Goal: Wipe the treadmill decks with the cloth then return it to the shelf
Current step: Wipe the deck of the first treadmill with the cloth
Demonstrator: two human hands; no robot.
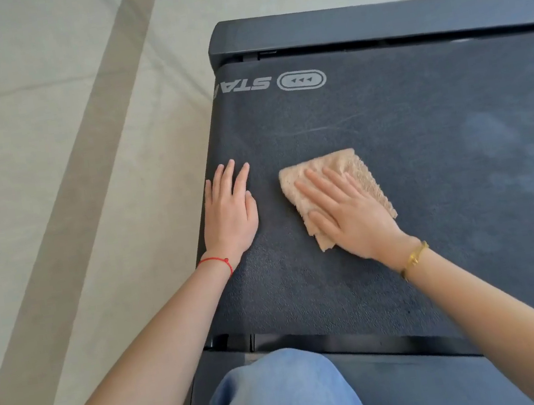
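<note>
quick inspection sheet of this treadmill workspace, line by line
surface: dark treadmill belt, faint streaks and dusty patches visible
job's things: beige cloth lying folded flat on the belt
clutter: nothing seen
grippers: right hand pressing flat on the cloth; left hand resting flat on the belt's left edge, apart from the cloth
cables: nothing seen
surroundings: pale striped floor; the person's knee in jeans at the near side rail

You're in what looks like a gym or fitness room, dark treadmill (424, 151) with a textured belt and a printed logo (301, 80), pale striped floor (45, 166) beside it.
</note>
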